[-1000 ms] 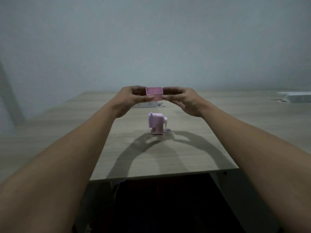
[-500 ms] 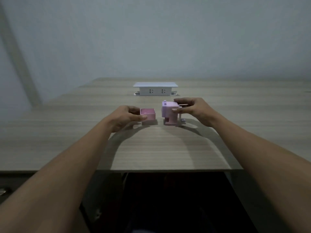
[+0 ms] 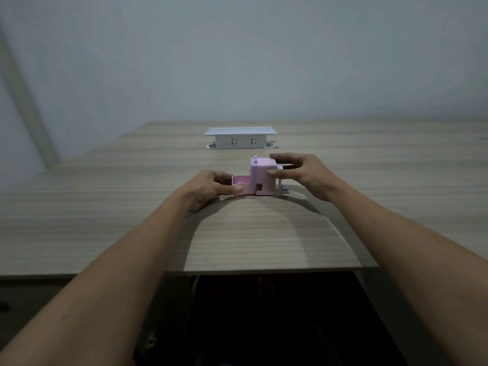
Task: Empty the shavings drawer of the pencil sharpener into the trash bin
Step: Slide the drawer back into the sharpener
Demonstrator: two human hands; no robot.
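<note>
A small lilac pencil sharpener [image 3: 264,175] stands upright on the wooden table [image 3: 132,220], its crank on the right side. My right hand [image 3: 301,173] grips its body from the right, thumb on the front face. A pink shavings drawer [image 3: 244,184] sticks out of the sharpener's left side, partly inside the slot. My left hand [image 3: 211,187] pinches the drawer's outer end, thumb on its front wall. The drawer looks empty inside. No trash bin is in view.
A white pop-up socket box [image 3: 240,138] with a flat lid stands on the table behind the sharpener. The table's near edge [image 3: 264,270] runs below my forearms, with dark space under it. A grey wall stands behind the table.
One second ago both hands held the drawer up above the sharpener. Since then it came down to the table at the sharpener's left, and now its end sits in the sharpener's slot, with my right hand holding the sharpener.
</note>
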